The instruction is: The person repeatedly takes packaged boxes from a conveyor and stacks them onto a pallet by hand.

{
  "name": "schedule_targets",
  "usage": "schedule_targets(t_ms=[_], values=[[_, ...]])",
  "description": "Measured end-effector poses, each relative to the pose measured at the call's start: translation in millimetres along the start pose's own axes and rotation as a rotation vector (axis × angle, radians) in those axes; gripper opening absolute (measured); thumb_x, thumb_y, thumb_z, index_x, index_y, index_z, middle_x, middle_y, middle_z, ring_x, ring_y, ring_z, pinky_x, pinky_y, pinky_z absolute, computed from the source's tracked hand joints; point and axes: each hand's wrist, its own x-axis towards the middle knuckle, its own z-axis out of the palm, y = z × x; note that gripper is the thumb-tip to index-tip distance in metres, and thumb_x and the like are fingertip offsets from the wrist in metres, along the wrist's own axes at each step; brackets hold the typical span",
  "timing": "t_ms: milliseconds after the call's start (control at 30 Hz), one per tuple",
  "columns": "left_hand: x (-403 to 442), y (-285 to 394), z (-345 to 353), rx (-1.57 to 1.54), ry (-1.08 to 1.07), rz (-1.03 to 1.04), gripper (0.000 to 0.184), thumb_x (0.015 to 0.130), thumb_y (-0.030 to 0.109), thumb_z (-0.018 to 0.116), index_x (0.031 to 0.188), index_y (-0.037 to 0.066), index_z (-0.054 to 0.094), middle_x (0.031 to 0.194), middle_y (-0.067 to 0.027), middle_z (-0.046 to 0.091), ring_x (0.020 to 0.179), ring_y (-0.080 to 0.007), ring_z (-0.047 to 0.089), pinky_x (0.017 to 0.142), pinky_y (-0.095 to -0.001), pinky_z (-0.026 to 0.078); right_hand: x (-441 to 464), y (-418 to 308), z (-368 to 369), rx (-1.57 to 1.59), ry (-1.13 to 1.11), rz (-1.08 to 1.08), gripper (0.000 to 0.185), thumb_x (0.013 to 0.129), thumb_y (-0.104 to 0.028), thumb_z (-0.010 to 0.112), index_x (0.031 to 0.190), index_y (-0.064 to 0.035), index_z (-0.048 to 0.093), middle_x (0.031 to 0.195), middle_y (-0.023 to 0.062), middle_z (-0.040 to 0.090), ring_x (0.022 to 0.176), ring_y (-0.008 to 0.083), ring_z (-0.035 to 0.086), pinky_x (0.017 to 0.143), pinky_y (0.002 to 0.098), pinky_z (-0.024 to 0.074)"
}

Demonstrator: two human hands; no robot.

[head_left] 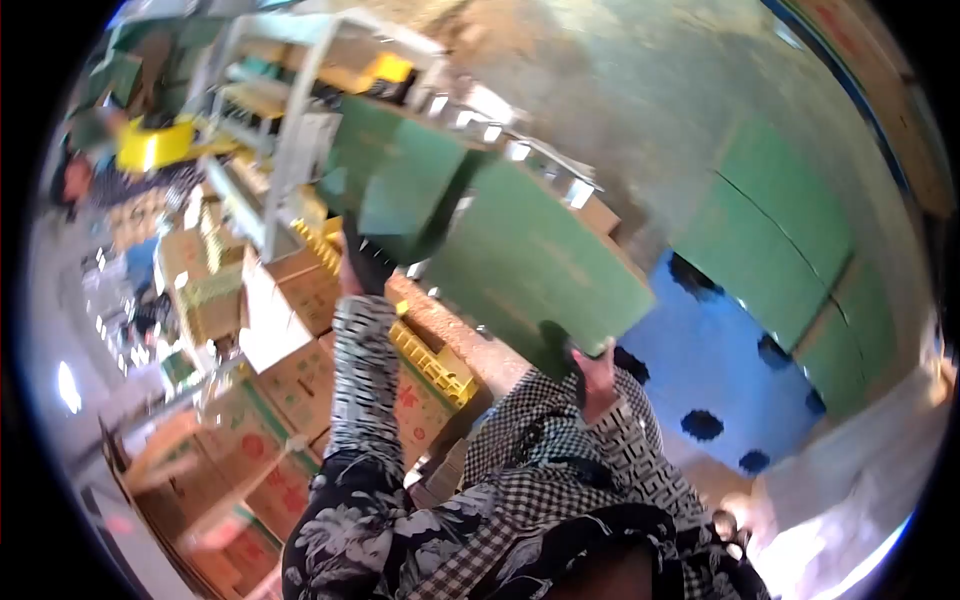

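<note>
A green cardboard carton (545,265) hangs in front of me, its two visible panels angled apart with a dark gap between them. At the lower corner of its left panel is my left hand (366,265), in a dark covering and closed on the edge; the fingertips are partly hidden. Closed on the lower right corner of the carton is my right hand (594,380), also partly covered in dark material. Patterned sleeves cover both forearms.
On the right, more green cardboard (780,240) lies on a blue pallet (650,320) with dark holes. Printed brown boxes (265,440) and yellow plastic pieces (435,365) are at lower left. A metal rack (290,140) stands beyond, near another person (78,180) at far left.
</note>
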Motion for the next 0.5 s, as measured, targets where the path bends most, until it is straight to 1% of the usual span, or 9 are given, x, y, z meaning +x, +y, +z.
schedule_targets(t_ms=[33,67,100,167,200,300,367,467,500], values=[[-17,-6,48,0.096,0.115,0.135,0.052,0.08,0.051,0.055,0.112,0.01,0.053,0.1,-0.004,0.054,0.083,-0.0169,0.051,0.079,-0.0289,0.042,2,-6,10,-0.009,0.063,0.018,0.076,0.059,0.004,0.074,0.123,-0.0012,0.033,0.112,0.0089,0.049,0.098,0.0185,0.049,0.081,0.0291,0.0452],[97,-17,-59,0.32,-0.021,0.074,0.051,0.081,0.05,0.054,0.112,0.01,0.052,0.106,-0.0042,0.053,0.084,-0.0189,0.05,0.079,-0.0294,0.042,1,-11,19,-0.124,0.062,-0.081,0.08,0.058,0.002,0.076,0.125,-0.0013,0.032,0.113,0.0089,0.049,0.1,0.0187,0.049,0.084,0.0292,0.044],[75,-16,-40,0.155,-0.151,0.039,0.05,0.082,0.047,0.053,0.116,0.011,0.049,0.111,-0.0061,0.051,0.092,-0.0218,0.049,0.083,-0.0351,0.041,0,-19,24,-0.244,0.059,-0.169,0.083,0.058,0.001,0.077,0.127,-0.0015,0.031,0.114,0.0089,0.049,0.101,0.0189,0.049,0.086,0.0293,0.0429],[24,-11,3,-0.167,-0.391,-0.095,0.051,0.083,0.041,0.053,0.124,0.012,0.043,0.12,-0.01,0.048,0.109,-0.0276,0.046,0.092,-0.0466,0.04,-13,-67,27,0.051,-0.026,-0.012,0.085,0.06,0.002,0.075,0.131,-0.002,0.028,0.115,0.0086,0.049,0.104,0.0179,0.048,0.089,0.0284,0.0416],[-1,-14,22,-0.092,0.037,-0.129,0.061,0.076,0.048,0.059,0.123,0.013,0.043,0.121,-0.0095,0.048,0.11,-0.0318,0.046,0.086,-0.0548,0.041,-16,-69,10,0.007,-0.025,-0.006,0.083,0.061,0.002,0.074,0.13,-0.002,0.029,0.115,0.0085,0.049,0.104,0.0176,0.048,0.089,0.0283,0.0417],[5,-33,19,-0.091,-0.123,0.014,0.063,0.072,0.052,0.062,0.121,0.015,0.046,0.122,-0.0088,0.047,0.107,-0.0326,0.047,0.085,-0.0532,0.043,-38,-65,-43,0.094,-0.031,-0.005,0.072,0.064,0.002,0.072,0.126,-0.0016,0.035,0.113,0.0096,0.052,0.101,0.0176,0.051,0.086,0.0286,0.0439],[0,-40,31,-0.155,-0.12,0.024,0.059,0.069,0.052,0.064,0.114,0.015,0.052,0.114,-0.0082,0.054,0.098,-0.0275,0.053,0.078,-0.0476,0.046,-68,-64,-93,0.176,-0.029,0.177,0.067,0.067,0.0,0.071,0.125,-0.0007,0.037,0.109,0.0117,0.055,0.098,0.0194,0.054,0.083,0.0299,0.0461],[-13,-55,54,-0.254,-0.131,-0.066,0.06,0.072,0.05,0.063,0.115,0.01,0.052,0.113,-0.008,0.055,0.097,-0.0243,0.054,0.077,-0.043,0.047,-134,-80,-137,0.422,0.052,0.234,0.052,0.082,-0.023,0.061,0.124,-0.0008,0.039,0.113,0.0144,0.054,0.101,0.023,0.054,0.086,0.0341,0.0456],[-36,-77,58,-0.229,-0.279,-0.076,0.059,0.074,0.048,0.062,0.117,0.009,0.05,0.114,-0.0085,0.054,0.098,-0.0243,0.054,0.077,-0.0424,0.047,-152,-77,-162,0.422,0.092,0.282,0.052,0.083,-0.028,0.058,0.124,-0.0013,0.039,0.116,0.0141,0.053,0.104,0.0238,0.053,0.087,0.0361,0.0449]])
